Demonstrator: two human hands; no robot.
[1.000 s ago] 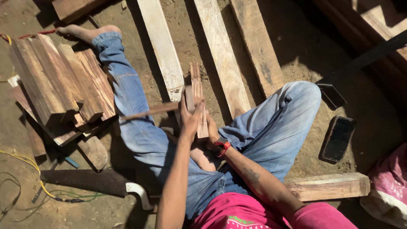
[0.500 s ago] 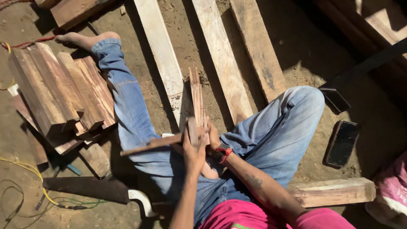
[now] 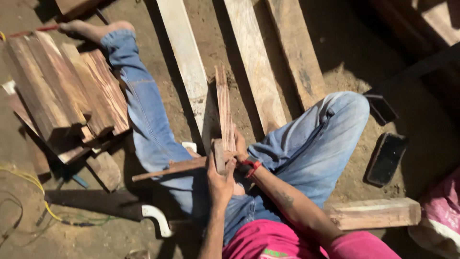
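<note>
At the far left lies a stack of planks (image 3: 62,96), reddish, streaky-grained, sawn square and piled at a slant on the dirt floor (image 3: 335,57). Near them a yellow cable (image 3: 28,184) curls across the dust. A bare foot (image 3: 91,29) and a leg in faded blue jeans (image 3: 143,115) stretch out beside the stack.

In the middle the left hand (image 3: 220,180) is closed around a short wooden handle, a thin brown stick (image 3: 167,169) that juts out leftward across the thigh. Just right of it the right hand (image 3: 241,152), with a red band (image 3: 252,166) at the wrist, is clamped on the near end of a narrow, rough strip (image 3: 224,112) that stands away from the person, pointing far. The two hands sit close together, touching at the strip's near end. Behind it run three long pale boards (image 3: 254,72), dry and dusty.

To the right a bent knee (image 3: 340,115), then a dark flat phone (image 3: 385,158) on the ground, and a chunky pale block (image 3: 378,213) near the pink shirt (image 3: 273,242).

Compared with half a second ago, the stick has tipped lower on its left end and the hands have drawn a little nearer the body; the strip points the same way.
</note>
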